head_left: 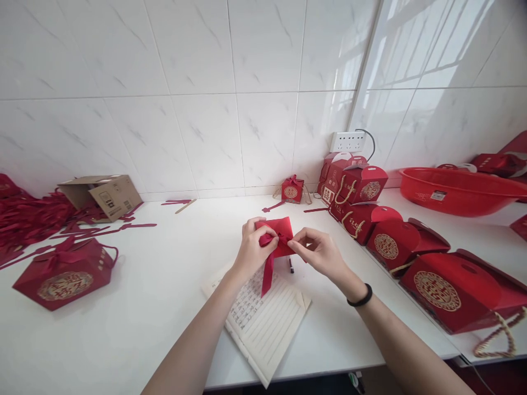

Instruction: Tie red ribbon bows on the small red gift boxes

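Note:
A small bright red box or packet (282, 224) sits above the open notebook in the middle of the table; its full shape is partly covered by my hands. A dark red ribbon (268, 274) is gathered into a bow or knot on it, and one tail hangs down over the notebook page. My left hand (254, 247) pinches the ribbon at the left of the knot. From the other side, the thumb and forefinger of my right hand (319, 249) pinch the ribbon by the knot. The notebook (280, 323) lies tilted, with handwriting on its page. Beside the packet shows a pen (291, 266).
Red gift boxes (444, 291) with rope handles line the right side, near a red basin (461, 189). At left stand a ribboned gift box (68, 274), a ribbon pile (37, 219) and a cardboard box (115, 197). A small box (292, 189) stands by the wall, left of a power strip (348, 141).

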A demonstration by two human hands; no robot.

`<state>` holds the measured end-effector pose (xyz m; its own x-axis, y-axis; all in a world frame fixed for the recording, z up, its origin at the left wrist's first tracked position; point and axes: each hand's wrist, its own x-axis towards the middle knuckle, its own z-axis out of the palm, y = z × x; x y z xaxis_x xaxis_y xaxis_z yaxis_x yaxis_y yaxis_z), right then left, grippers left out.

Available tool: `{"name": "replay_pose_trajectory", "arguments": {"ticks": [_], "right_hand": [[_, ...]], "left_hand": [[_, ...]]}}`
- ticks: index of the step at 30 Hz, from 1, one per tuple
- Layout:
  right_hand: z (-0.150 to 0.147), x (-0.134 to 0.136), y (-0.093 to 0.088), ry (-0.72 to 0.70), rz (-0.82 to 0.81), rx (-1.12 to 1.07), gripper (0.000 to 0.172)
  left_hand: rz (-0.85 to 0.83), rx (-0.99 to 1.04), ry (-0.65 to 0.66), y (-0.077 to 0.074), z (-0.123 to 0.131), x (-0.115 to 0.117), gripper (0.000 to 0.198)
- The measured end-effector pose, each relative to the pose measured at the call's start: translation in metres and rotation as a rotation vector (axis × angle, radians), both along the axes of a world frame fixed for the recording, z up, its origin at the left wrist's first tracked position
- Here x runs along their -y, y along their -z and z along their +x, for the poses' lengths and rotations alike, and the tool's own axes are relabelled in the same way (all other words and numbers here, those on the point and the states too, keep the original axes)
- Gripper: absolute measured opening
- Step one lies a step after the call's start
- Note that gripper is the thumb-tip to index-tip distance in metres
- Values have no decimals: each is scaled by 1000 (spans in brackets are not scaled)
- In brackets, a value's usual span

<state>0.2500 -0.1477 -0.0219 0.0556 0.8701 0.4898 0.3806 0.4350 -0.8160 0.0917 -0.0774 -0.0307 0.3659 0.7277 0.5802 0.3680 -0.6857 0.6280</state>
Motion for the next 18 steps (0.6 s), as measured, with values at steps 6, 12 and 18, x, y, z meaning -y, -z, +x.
{"name": "replay_pose_trajectory", "arguments": {"ticks": [6, 12, 18], "right_hand": [[13, -10, 9, 68, 113, 380, 9], [4, -12, 14, 156, 237, 314, 10], [5, -11, 15, 197, 291, 354, 8]], "left_hand": [[-42, 1, 13, -1, 0, 1, 7], [-35, -13, 25, -1, 0, 1, 7], [-15, -22, 58, 0, -1, 1, 7]]}}
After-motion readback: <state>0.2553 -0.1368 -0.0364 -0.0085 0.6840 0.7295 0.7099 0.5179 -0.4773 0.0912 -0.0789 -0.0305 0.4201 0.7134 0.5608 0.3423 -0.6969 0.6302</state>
